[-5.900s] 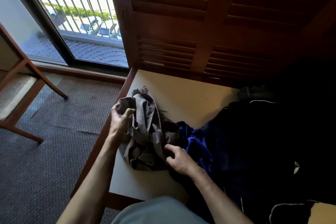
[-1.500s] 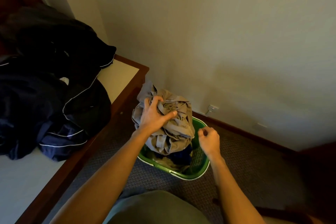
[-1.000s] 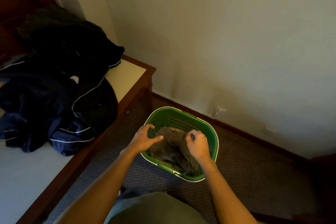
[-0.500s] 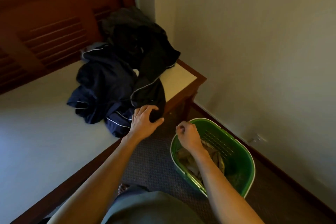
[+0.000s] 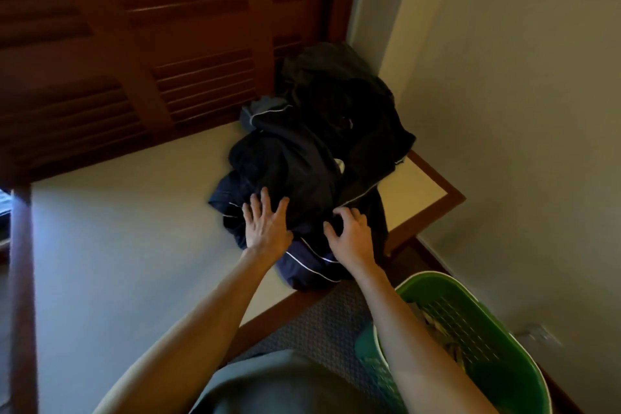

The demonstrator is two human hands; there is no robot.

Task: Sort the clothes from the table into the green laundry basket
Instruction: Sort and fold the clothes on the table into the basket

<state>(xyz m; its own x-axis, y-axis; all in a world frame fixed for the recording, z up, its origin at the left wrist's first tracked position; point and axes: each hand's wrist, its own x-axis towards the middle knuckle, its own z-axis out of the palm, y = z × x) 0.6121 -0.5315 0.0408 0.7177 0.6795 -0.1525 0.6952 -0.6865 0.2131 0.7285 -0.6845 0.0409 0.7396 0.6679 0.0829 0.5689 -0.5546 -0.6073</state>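
Note:
A heap of dark navy and black clothes (image 5: 312, 158) with thin white piping lies on the cream-topped table (image 5: 117, 245), near its right corner. My left hand (image 5: 267, 225) rests flat on the near side of the heap, fingers spread. Beside it, my right hand (image 5: 349, 232) touches the heap with its fingers curled and apart, gripping nothing. The green laundry basket (image 5: 497, 360) stands on the floor at the lower right, beside the table, with tan cloth (image 5: 440, 329) showing inside it; my right forearm hides part of the basket.
Dark wooden louvred shutters (image 5: 151, 44) rise behind the table. A plain wall (image 5: 521, 111) runs along the right, with a socket (image 5: 541, 334) low down. Patterned carpet (image 5: 322, 323) lies between the table's wooden edge and the basket.
The tan garment went from the table into the basket. Since then my view has swung left to the table, and both hands have risen from the basket onto the dark heap.

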